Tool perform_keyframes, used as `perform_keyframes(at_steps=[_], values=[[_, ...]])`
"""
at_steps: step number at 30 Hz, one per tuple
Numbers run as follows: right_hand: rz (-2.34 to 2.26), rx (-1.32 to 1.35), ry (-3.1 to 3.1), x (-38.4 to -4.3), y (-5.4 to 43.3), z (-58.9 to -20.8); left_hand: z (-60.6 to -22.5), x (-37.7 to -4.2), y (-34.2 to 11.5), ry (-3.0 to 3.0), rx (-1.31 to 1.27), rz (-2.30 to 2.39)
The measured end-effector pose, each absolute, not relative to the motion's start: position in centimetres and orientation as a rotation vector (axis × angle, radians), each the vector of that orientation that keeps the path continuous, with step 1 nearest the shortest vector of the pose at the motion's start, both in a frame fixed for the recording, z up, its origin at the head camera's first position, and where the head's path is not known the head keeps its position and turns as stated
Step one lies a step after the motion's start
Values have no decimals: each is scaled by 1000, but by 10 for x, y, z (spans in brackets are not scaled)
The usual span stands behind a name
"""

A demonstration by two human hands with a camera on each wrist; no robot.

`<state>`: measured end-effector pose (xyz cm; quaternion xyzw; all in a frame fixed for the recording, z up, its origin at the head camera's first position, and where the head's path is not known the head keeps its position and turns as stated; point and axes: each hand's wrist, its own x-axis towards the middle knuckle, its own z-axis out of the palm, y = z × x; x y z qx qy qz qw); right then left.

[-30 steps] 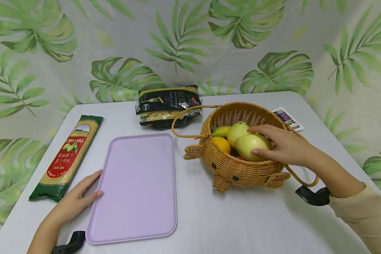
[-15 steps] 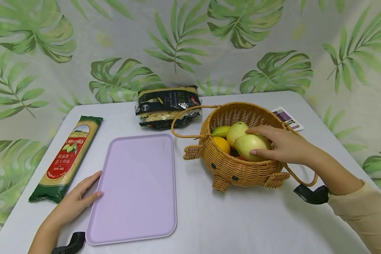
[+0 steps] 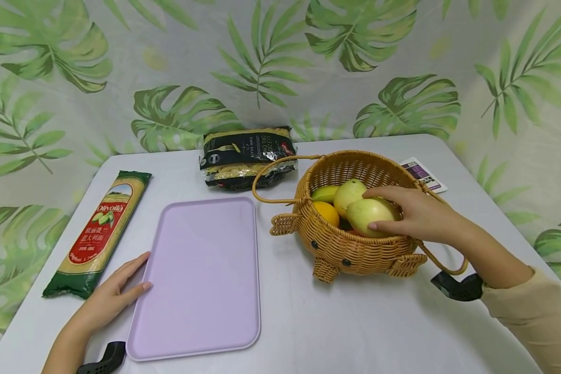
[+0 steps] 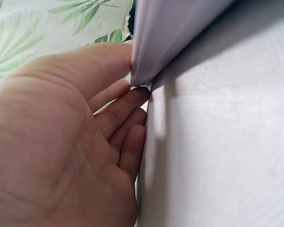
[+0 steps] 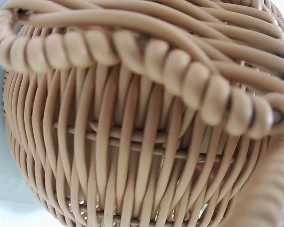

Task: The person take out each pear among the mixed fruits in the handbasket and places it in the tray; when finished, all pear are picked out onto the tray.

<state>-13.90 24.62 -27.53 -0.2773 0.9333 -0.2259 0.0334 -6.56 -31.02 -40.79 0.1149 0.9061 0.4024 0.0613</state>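
In the head view my right hand (image 3: 413, 213) reaches into a wicker basket (image 3: 350, 254) with an animal face. Its thumb and fingers hold a pale yellow-green pear (image 3: 371, 215), which sits among the other fruit. Basket weave (image 5: 132, 118) fills the right wrist view, hiding that hand. My left hand (image 3: 109, 293) lies at the left edge of a light purple tray (image 3: 201, 275), fingers extended. In the left wrist view, the left thumb (image 4: 104, 64) touches the tray's side, with the other fingers loosely bent near its lower edge.
Another pear (image 3: 348, 195), an orange fruit (image 3: 326, 213) and a green fruit (image 3: 324, 194) lie in the basket. A spaghetti pack (image 3: 100, 228) is left of the tray. Behind are a penne bag (image 3: 250, 156) and a purple-and-white card (image 3: 423, 174). The basket's handle (image 3: 271, 169) sticks out leftward.
Almost nothing differs. My right forearm has shifted very slightly left, its hand still on the pear in the basket. The left hand, tray and basket stay in place.
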Motion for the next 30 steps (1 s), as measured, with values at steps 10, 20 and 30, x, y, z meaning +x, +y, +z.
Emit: perform_keyframes(at_steps=[10, 20, 30], values=[[-930, -932, 3002, -137, 251, -281, -408, -65, -309, 2751, 383, 1240], [-1296, -936, 3035, -129, 251, -273, -409, -65, -310, 2762, 363, 1204], [-2020, -1248, 2474, -103, 208, -253, -407, -65, -310, 2720, 311, 1211]])
